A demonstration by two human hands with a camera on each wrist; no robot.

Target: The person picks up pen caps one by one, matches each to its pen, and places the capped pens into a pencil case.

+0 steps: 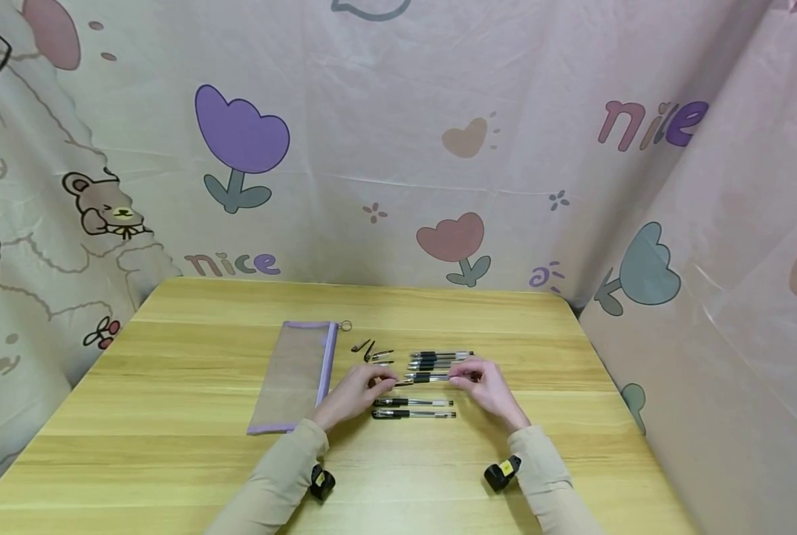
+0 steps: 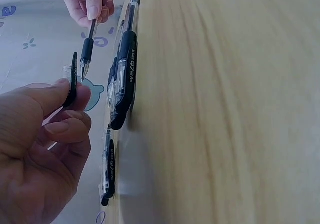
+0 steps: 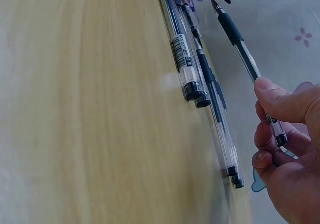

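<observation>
My left hand (image 1: 354,394) pinches a black pen cap (image 2: 73,79) between thumb and fingers. In my right hand (image 1: 488,388) is an uncapped gel pen (image 3: 242,51), gripped near its rear end, its tip pointing left toward the cap. In the left wrist view the tip and the cap are close, but apart. Nearer the person, two capped gel pens (image 1: 414,414) lie side by side on the table. Behind the hands lie several uncapped pens (image 1: 441,355), and to their left several loose caps (image 1: 369,351).
A see-through pouch (image 1: 287,379) with purple edging and a zipper lies left of the left hand, a ring (image 1: 345,325) at its far corner. Small black devices (image 1: 502,474) sit at both wrists. A printed curtain (image 1: 371,148) hangs behind the wooden table (image 1: 171,416).
</observation>
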